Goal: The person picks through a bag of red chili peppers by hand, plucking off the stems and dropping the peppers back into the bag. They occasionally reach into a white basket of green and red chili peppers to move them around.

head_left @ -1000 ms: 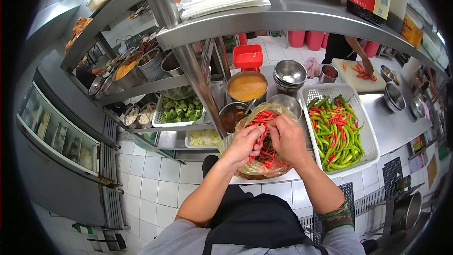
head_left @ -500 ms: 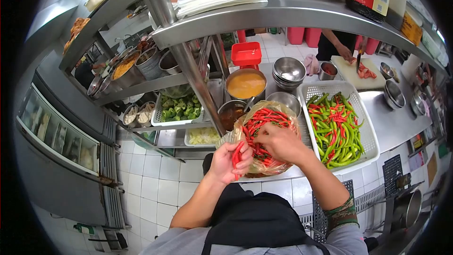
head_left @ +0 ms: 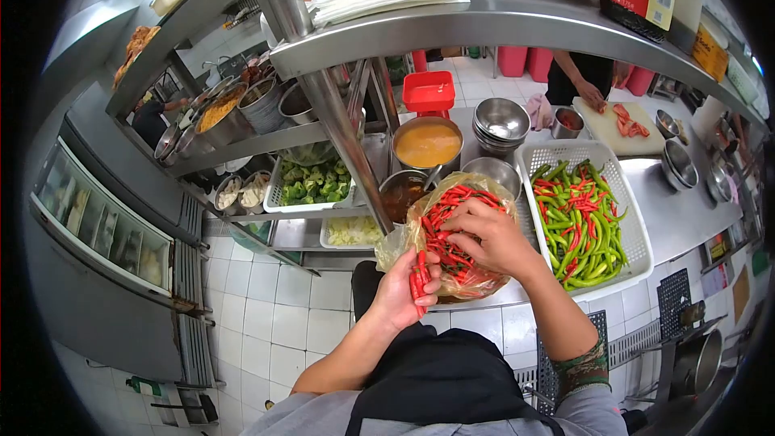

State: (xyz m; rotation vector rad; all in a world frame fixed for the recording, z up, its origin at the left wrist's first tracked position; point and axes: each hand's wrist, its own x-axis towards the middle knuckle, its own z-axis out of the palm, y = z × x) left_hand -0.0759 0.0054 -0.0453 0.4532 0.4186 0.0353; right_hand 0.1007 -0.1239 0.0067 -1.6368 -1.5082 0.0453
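Observation:
My left hand (head_left: 397, 295) is closed around a small bunch of red chilies (head_left: 420, 280), held at the near left rim of a clear plastic bag (head_left: 395, 249). Many more red chilies (head_left: 464, 192) fill the bag. Over its middle, my right hand (head_left: 491, 234) bends its fingers down onto the chilies, thumb near the fingertips, pinching at one; the tips are partly hidden. To the right stands a white perforated basket (head_left: 643, 234) of long green peppers (head_left: 599, 254), with some red ones on top.
Behind the bag are a pot of orange liquid (head_left: 428, 144), a pot of dark sauce (head_left: 401, 196) and stacked steel bowls (head_left: 502, 119). A steel post (head_left: 343, 141) and overhead shelf (head_left: 500, 28) frame the counter. Across it, a person's hand (head_left: 593, 97) is at a cutting board (head_left: 642, 141).
My left hand has moved slightly down and right, with its chilies now pointing more upright. My right hand's fingers have spread a little over the bag. The whole view has shifted slightly.

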